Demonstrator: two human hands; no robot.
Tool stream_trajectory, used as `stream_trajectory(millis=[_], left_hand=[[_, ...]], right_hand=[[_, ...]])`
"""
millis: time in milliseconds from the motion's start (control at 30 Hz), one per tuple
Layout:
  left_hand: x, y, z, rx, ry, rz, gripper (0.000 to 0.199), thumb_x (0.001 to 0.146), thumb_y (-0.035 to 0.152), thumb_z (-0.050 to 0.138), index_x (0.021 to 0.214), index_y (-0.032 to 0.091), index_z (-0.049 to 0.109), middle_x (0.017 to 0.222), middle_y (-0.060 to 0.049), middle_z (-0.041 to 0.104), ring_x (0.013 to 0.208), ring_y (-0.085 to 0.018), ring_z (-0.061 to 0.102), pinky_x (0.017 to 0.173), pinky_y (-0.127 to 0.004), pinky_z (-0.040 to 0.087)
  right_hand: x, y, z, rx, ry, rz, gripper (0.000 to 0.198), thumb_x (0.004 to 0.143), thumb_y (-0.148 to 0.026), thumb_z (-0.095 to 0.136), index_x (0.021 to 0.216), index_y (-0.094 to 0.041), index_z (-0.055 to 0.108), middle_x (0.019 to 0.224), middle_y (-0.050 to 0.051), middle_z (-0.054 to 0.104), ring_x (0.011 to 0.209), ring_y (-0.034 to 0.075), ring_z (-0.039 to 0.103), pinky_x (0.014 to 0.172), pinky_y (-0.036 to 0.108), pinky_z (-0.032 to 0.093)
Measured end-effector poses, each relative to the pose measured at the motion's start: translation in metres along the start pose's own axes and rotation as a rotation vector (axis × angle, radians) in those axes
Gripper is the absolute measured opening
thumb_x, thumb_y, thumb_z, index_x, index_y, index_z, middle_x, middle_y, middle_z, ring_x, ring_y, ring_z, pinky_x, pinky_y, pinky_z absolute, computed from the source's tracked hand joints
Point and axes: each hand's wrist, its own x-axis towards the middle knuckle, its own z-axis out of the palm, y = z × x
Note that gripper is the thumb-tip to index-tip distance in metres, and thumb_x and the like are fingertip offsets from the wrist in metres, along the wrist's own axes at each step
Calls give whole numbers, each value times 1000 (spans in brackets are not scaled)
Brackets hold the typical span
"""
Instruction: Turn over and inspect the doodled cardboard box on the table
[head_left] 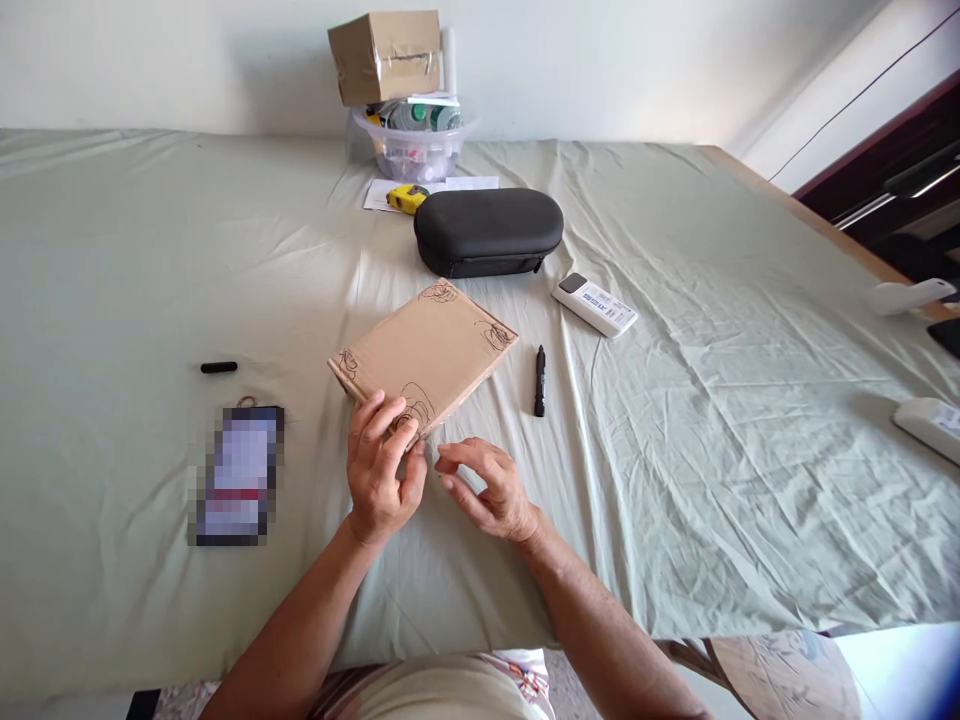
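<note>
A flat cardboard box (420, 345) lies at an angle on the cloth, with dark scribbles at its corners. My left hand (379, 470) grips its near corner, fingers over the top face and thumb by the edge. Just right of that corner, my right hand (487, 485) hovers with curled fingers and a small gap between thumb and fingertips; I see nothing held there. A black marker (540, 382) lies uncapped to the right of the box. Its likely cap, a short black piece (219, 367), rests to the left.
A phone (238, 475) lies at left. Behind the box are a black zip case (487, 230), a yellow tape measure (407, 198) and papers. A white remote (596, 305) is at right. Against the wall, a plastic basin (420, 155) carries another cardboard box (386, 58).
</note>
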Motion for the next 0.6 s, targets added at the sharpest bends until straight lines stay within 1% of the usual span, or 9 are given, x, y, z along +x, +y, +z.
stream_trajectory(millis=[100,200,267,333,433,500,600], left_hand=[[2,1,-2,-20,-11,20,29,98,16,64,126,24,63,130,-12,74,143,-31,64,112,-54,60],[4,2,-4,-70,-17,44,30,98,15,62,127,23,64,130,-12,74,141,-31,65,112,-53,61],[4,2,-5,-98,-14,50,31,97,12,61,126,23,64,129,-12,74,140,-30,65,111,-51,61],[5,1,-5,-107,-16,44,32,97,10,60,125,23,64,127,-11,74,138,-29,67,109,-50,62],[5,0,-6,-116,-19,29,30,97,10,59,122,25,64,125,-10,75,135,-28,69,107,-51,64],[5,-1,-7,-120,-12,19,28,97,10,59,119,25,64,123,-9,75,133,-29,70,106,-51,64],[5,-3,-8,-111,11,-12,25,97,9,57,114,25,63,118,-8,76,129,-28,73,103,-50,65]], right_hand=[[0,0,0,-17,-40,-20,52,111,-27,54,162,-31,43,102,4,80,85,16,76,80,31,63],[-1,2,2,-93,-96,-41,56,113,-32,52,167,-31,37,113,6,81,88,17,76,81,32,62],[-1,4,3,-122,-108,-41,59,113,-32,52,170,-32,34,116,7,80,87,17,76,80,31,62],[-2,5,3,-137,-105,-38,61,113,-29,51,171,-33,32,114,6,80,88,16,76,80,31,62],[-4,9,2,-164,-71,-3,62,112,-24,52,171,-34,33,100,2,79,83,16,73,77,30,61],[-6,12,0,-188,-41,40,62,111,-21,52,169,-34,37,92,0,77,77,15,72,75,30,60],[-8,16,-3,-223,40,131,58,110,-20,52,166,-30,43,89,1,77,75,15,72,74,30,62]])
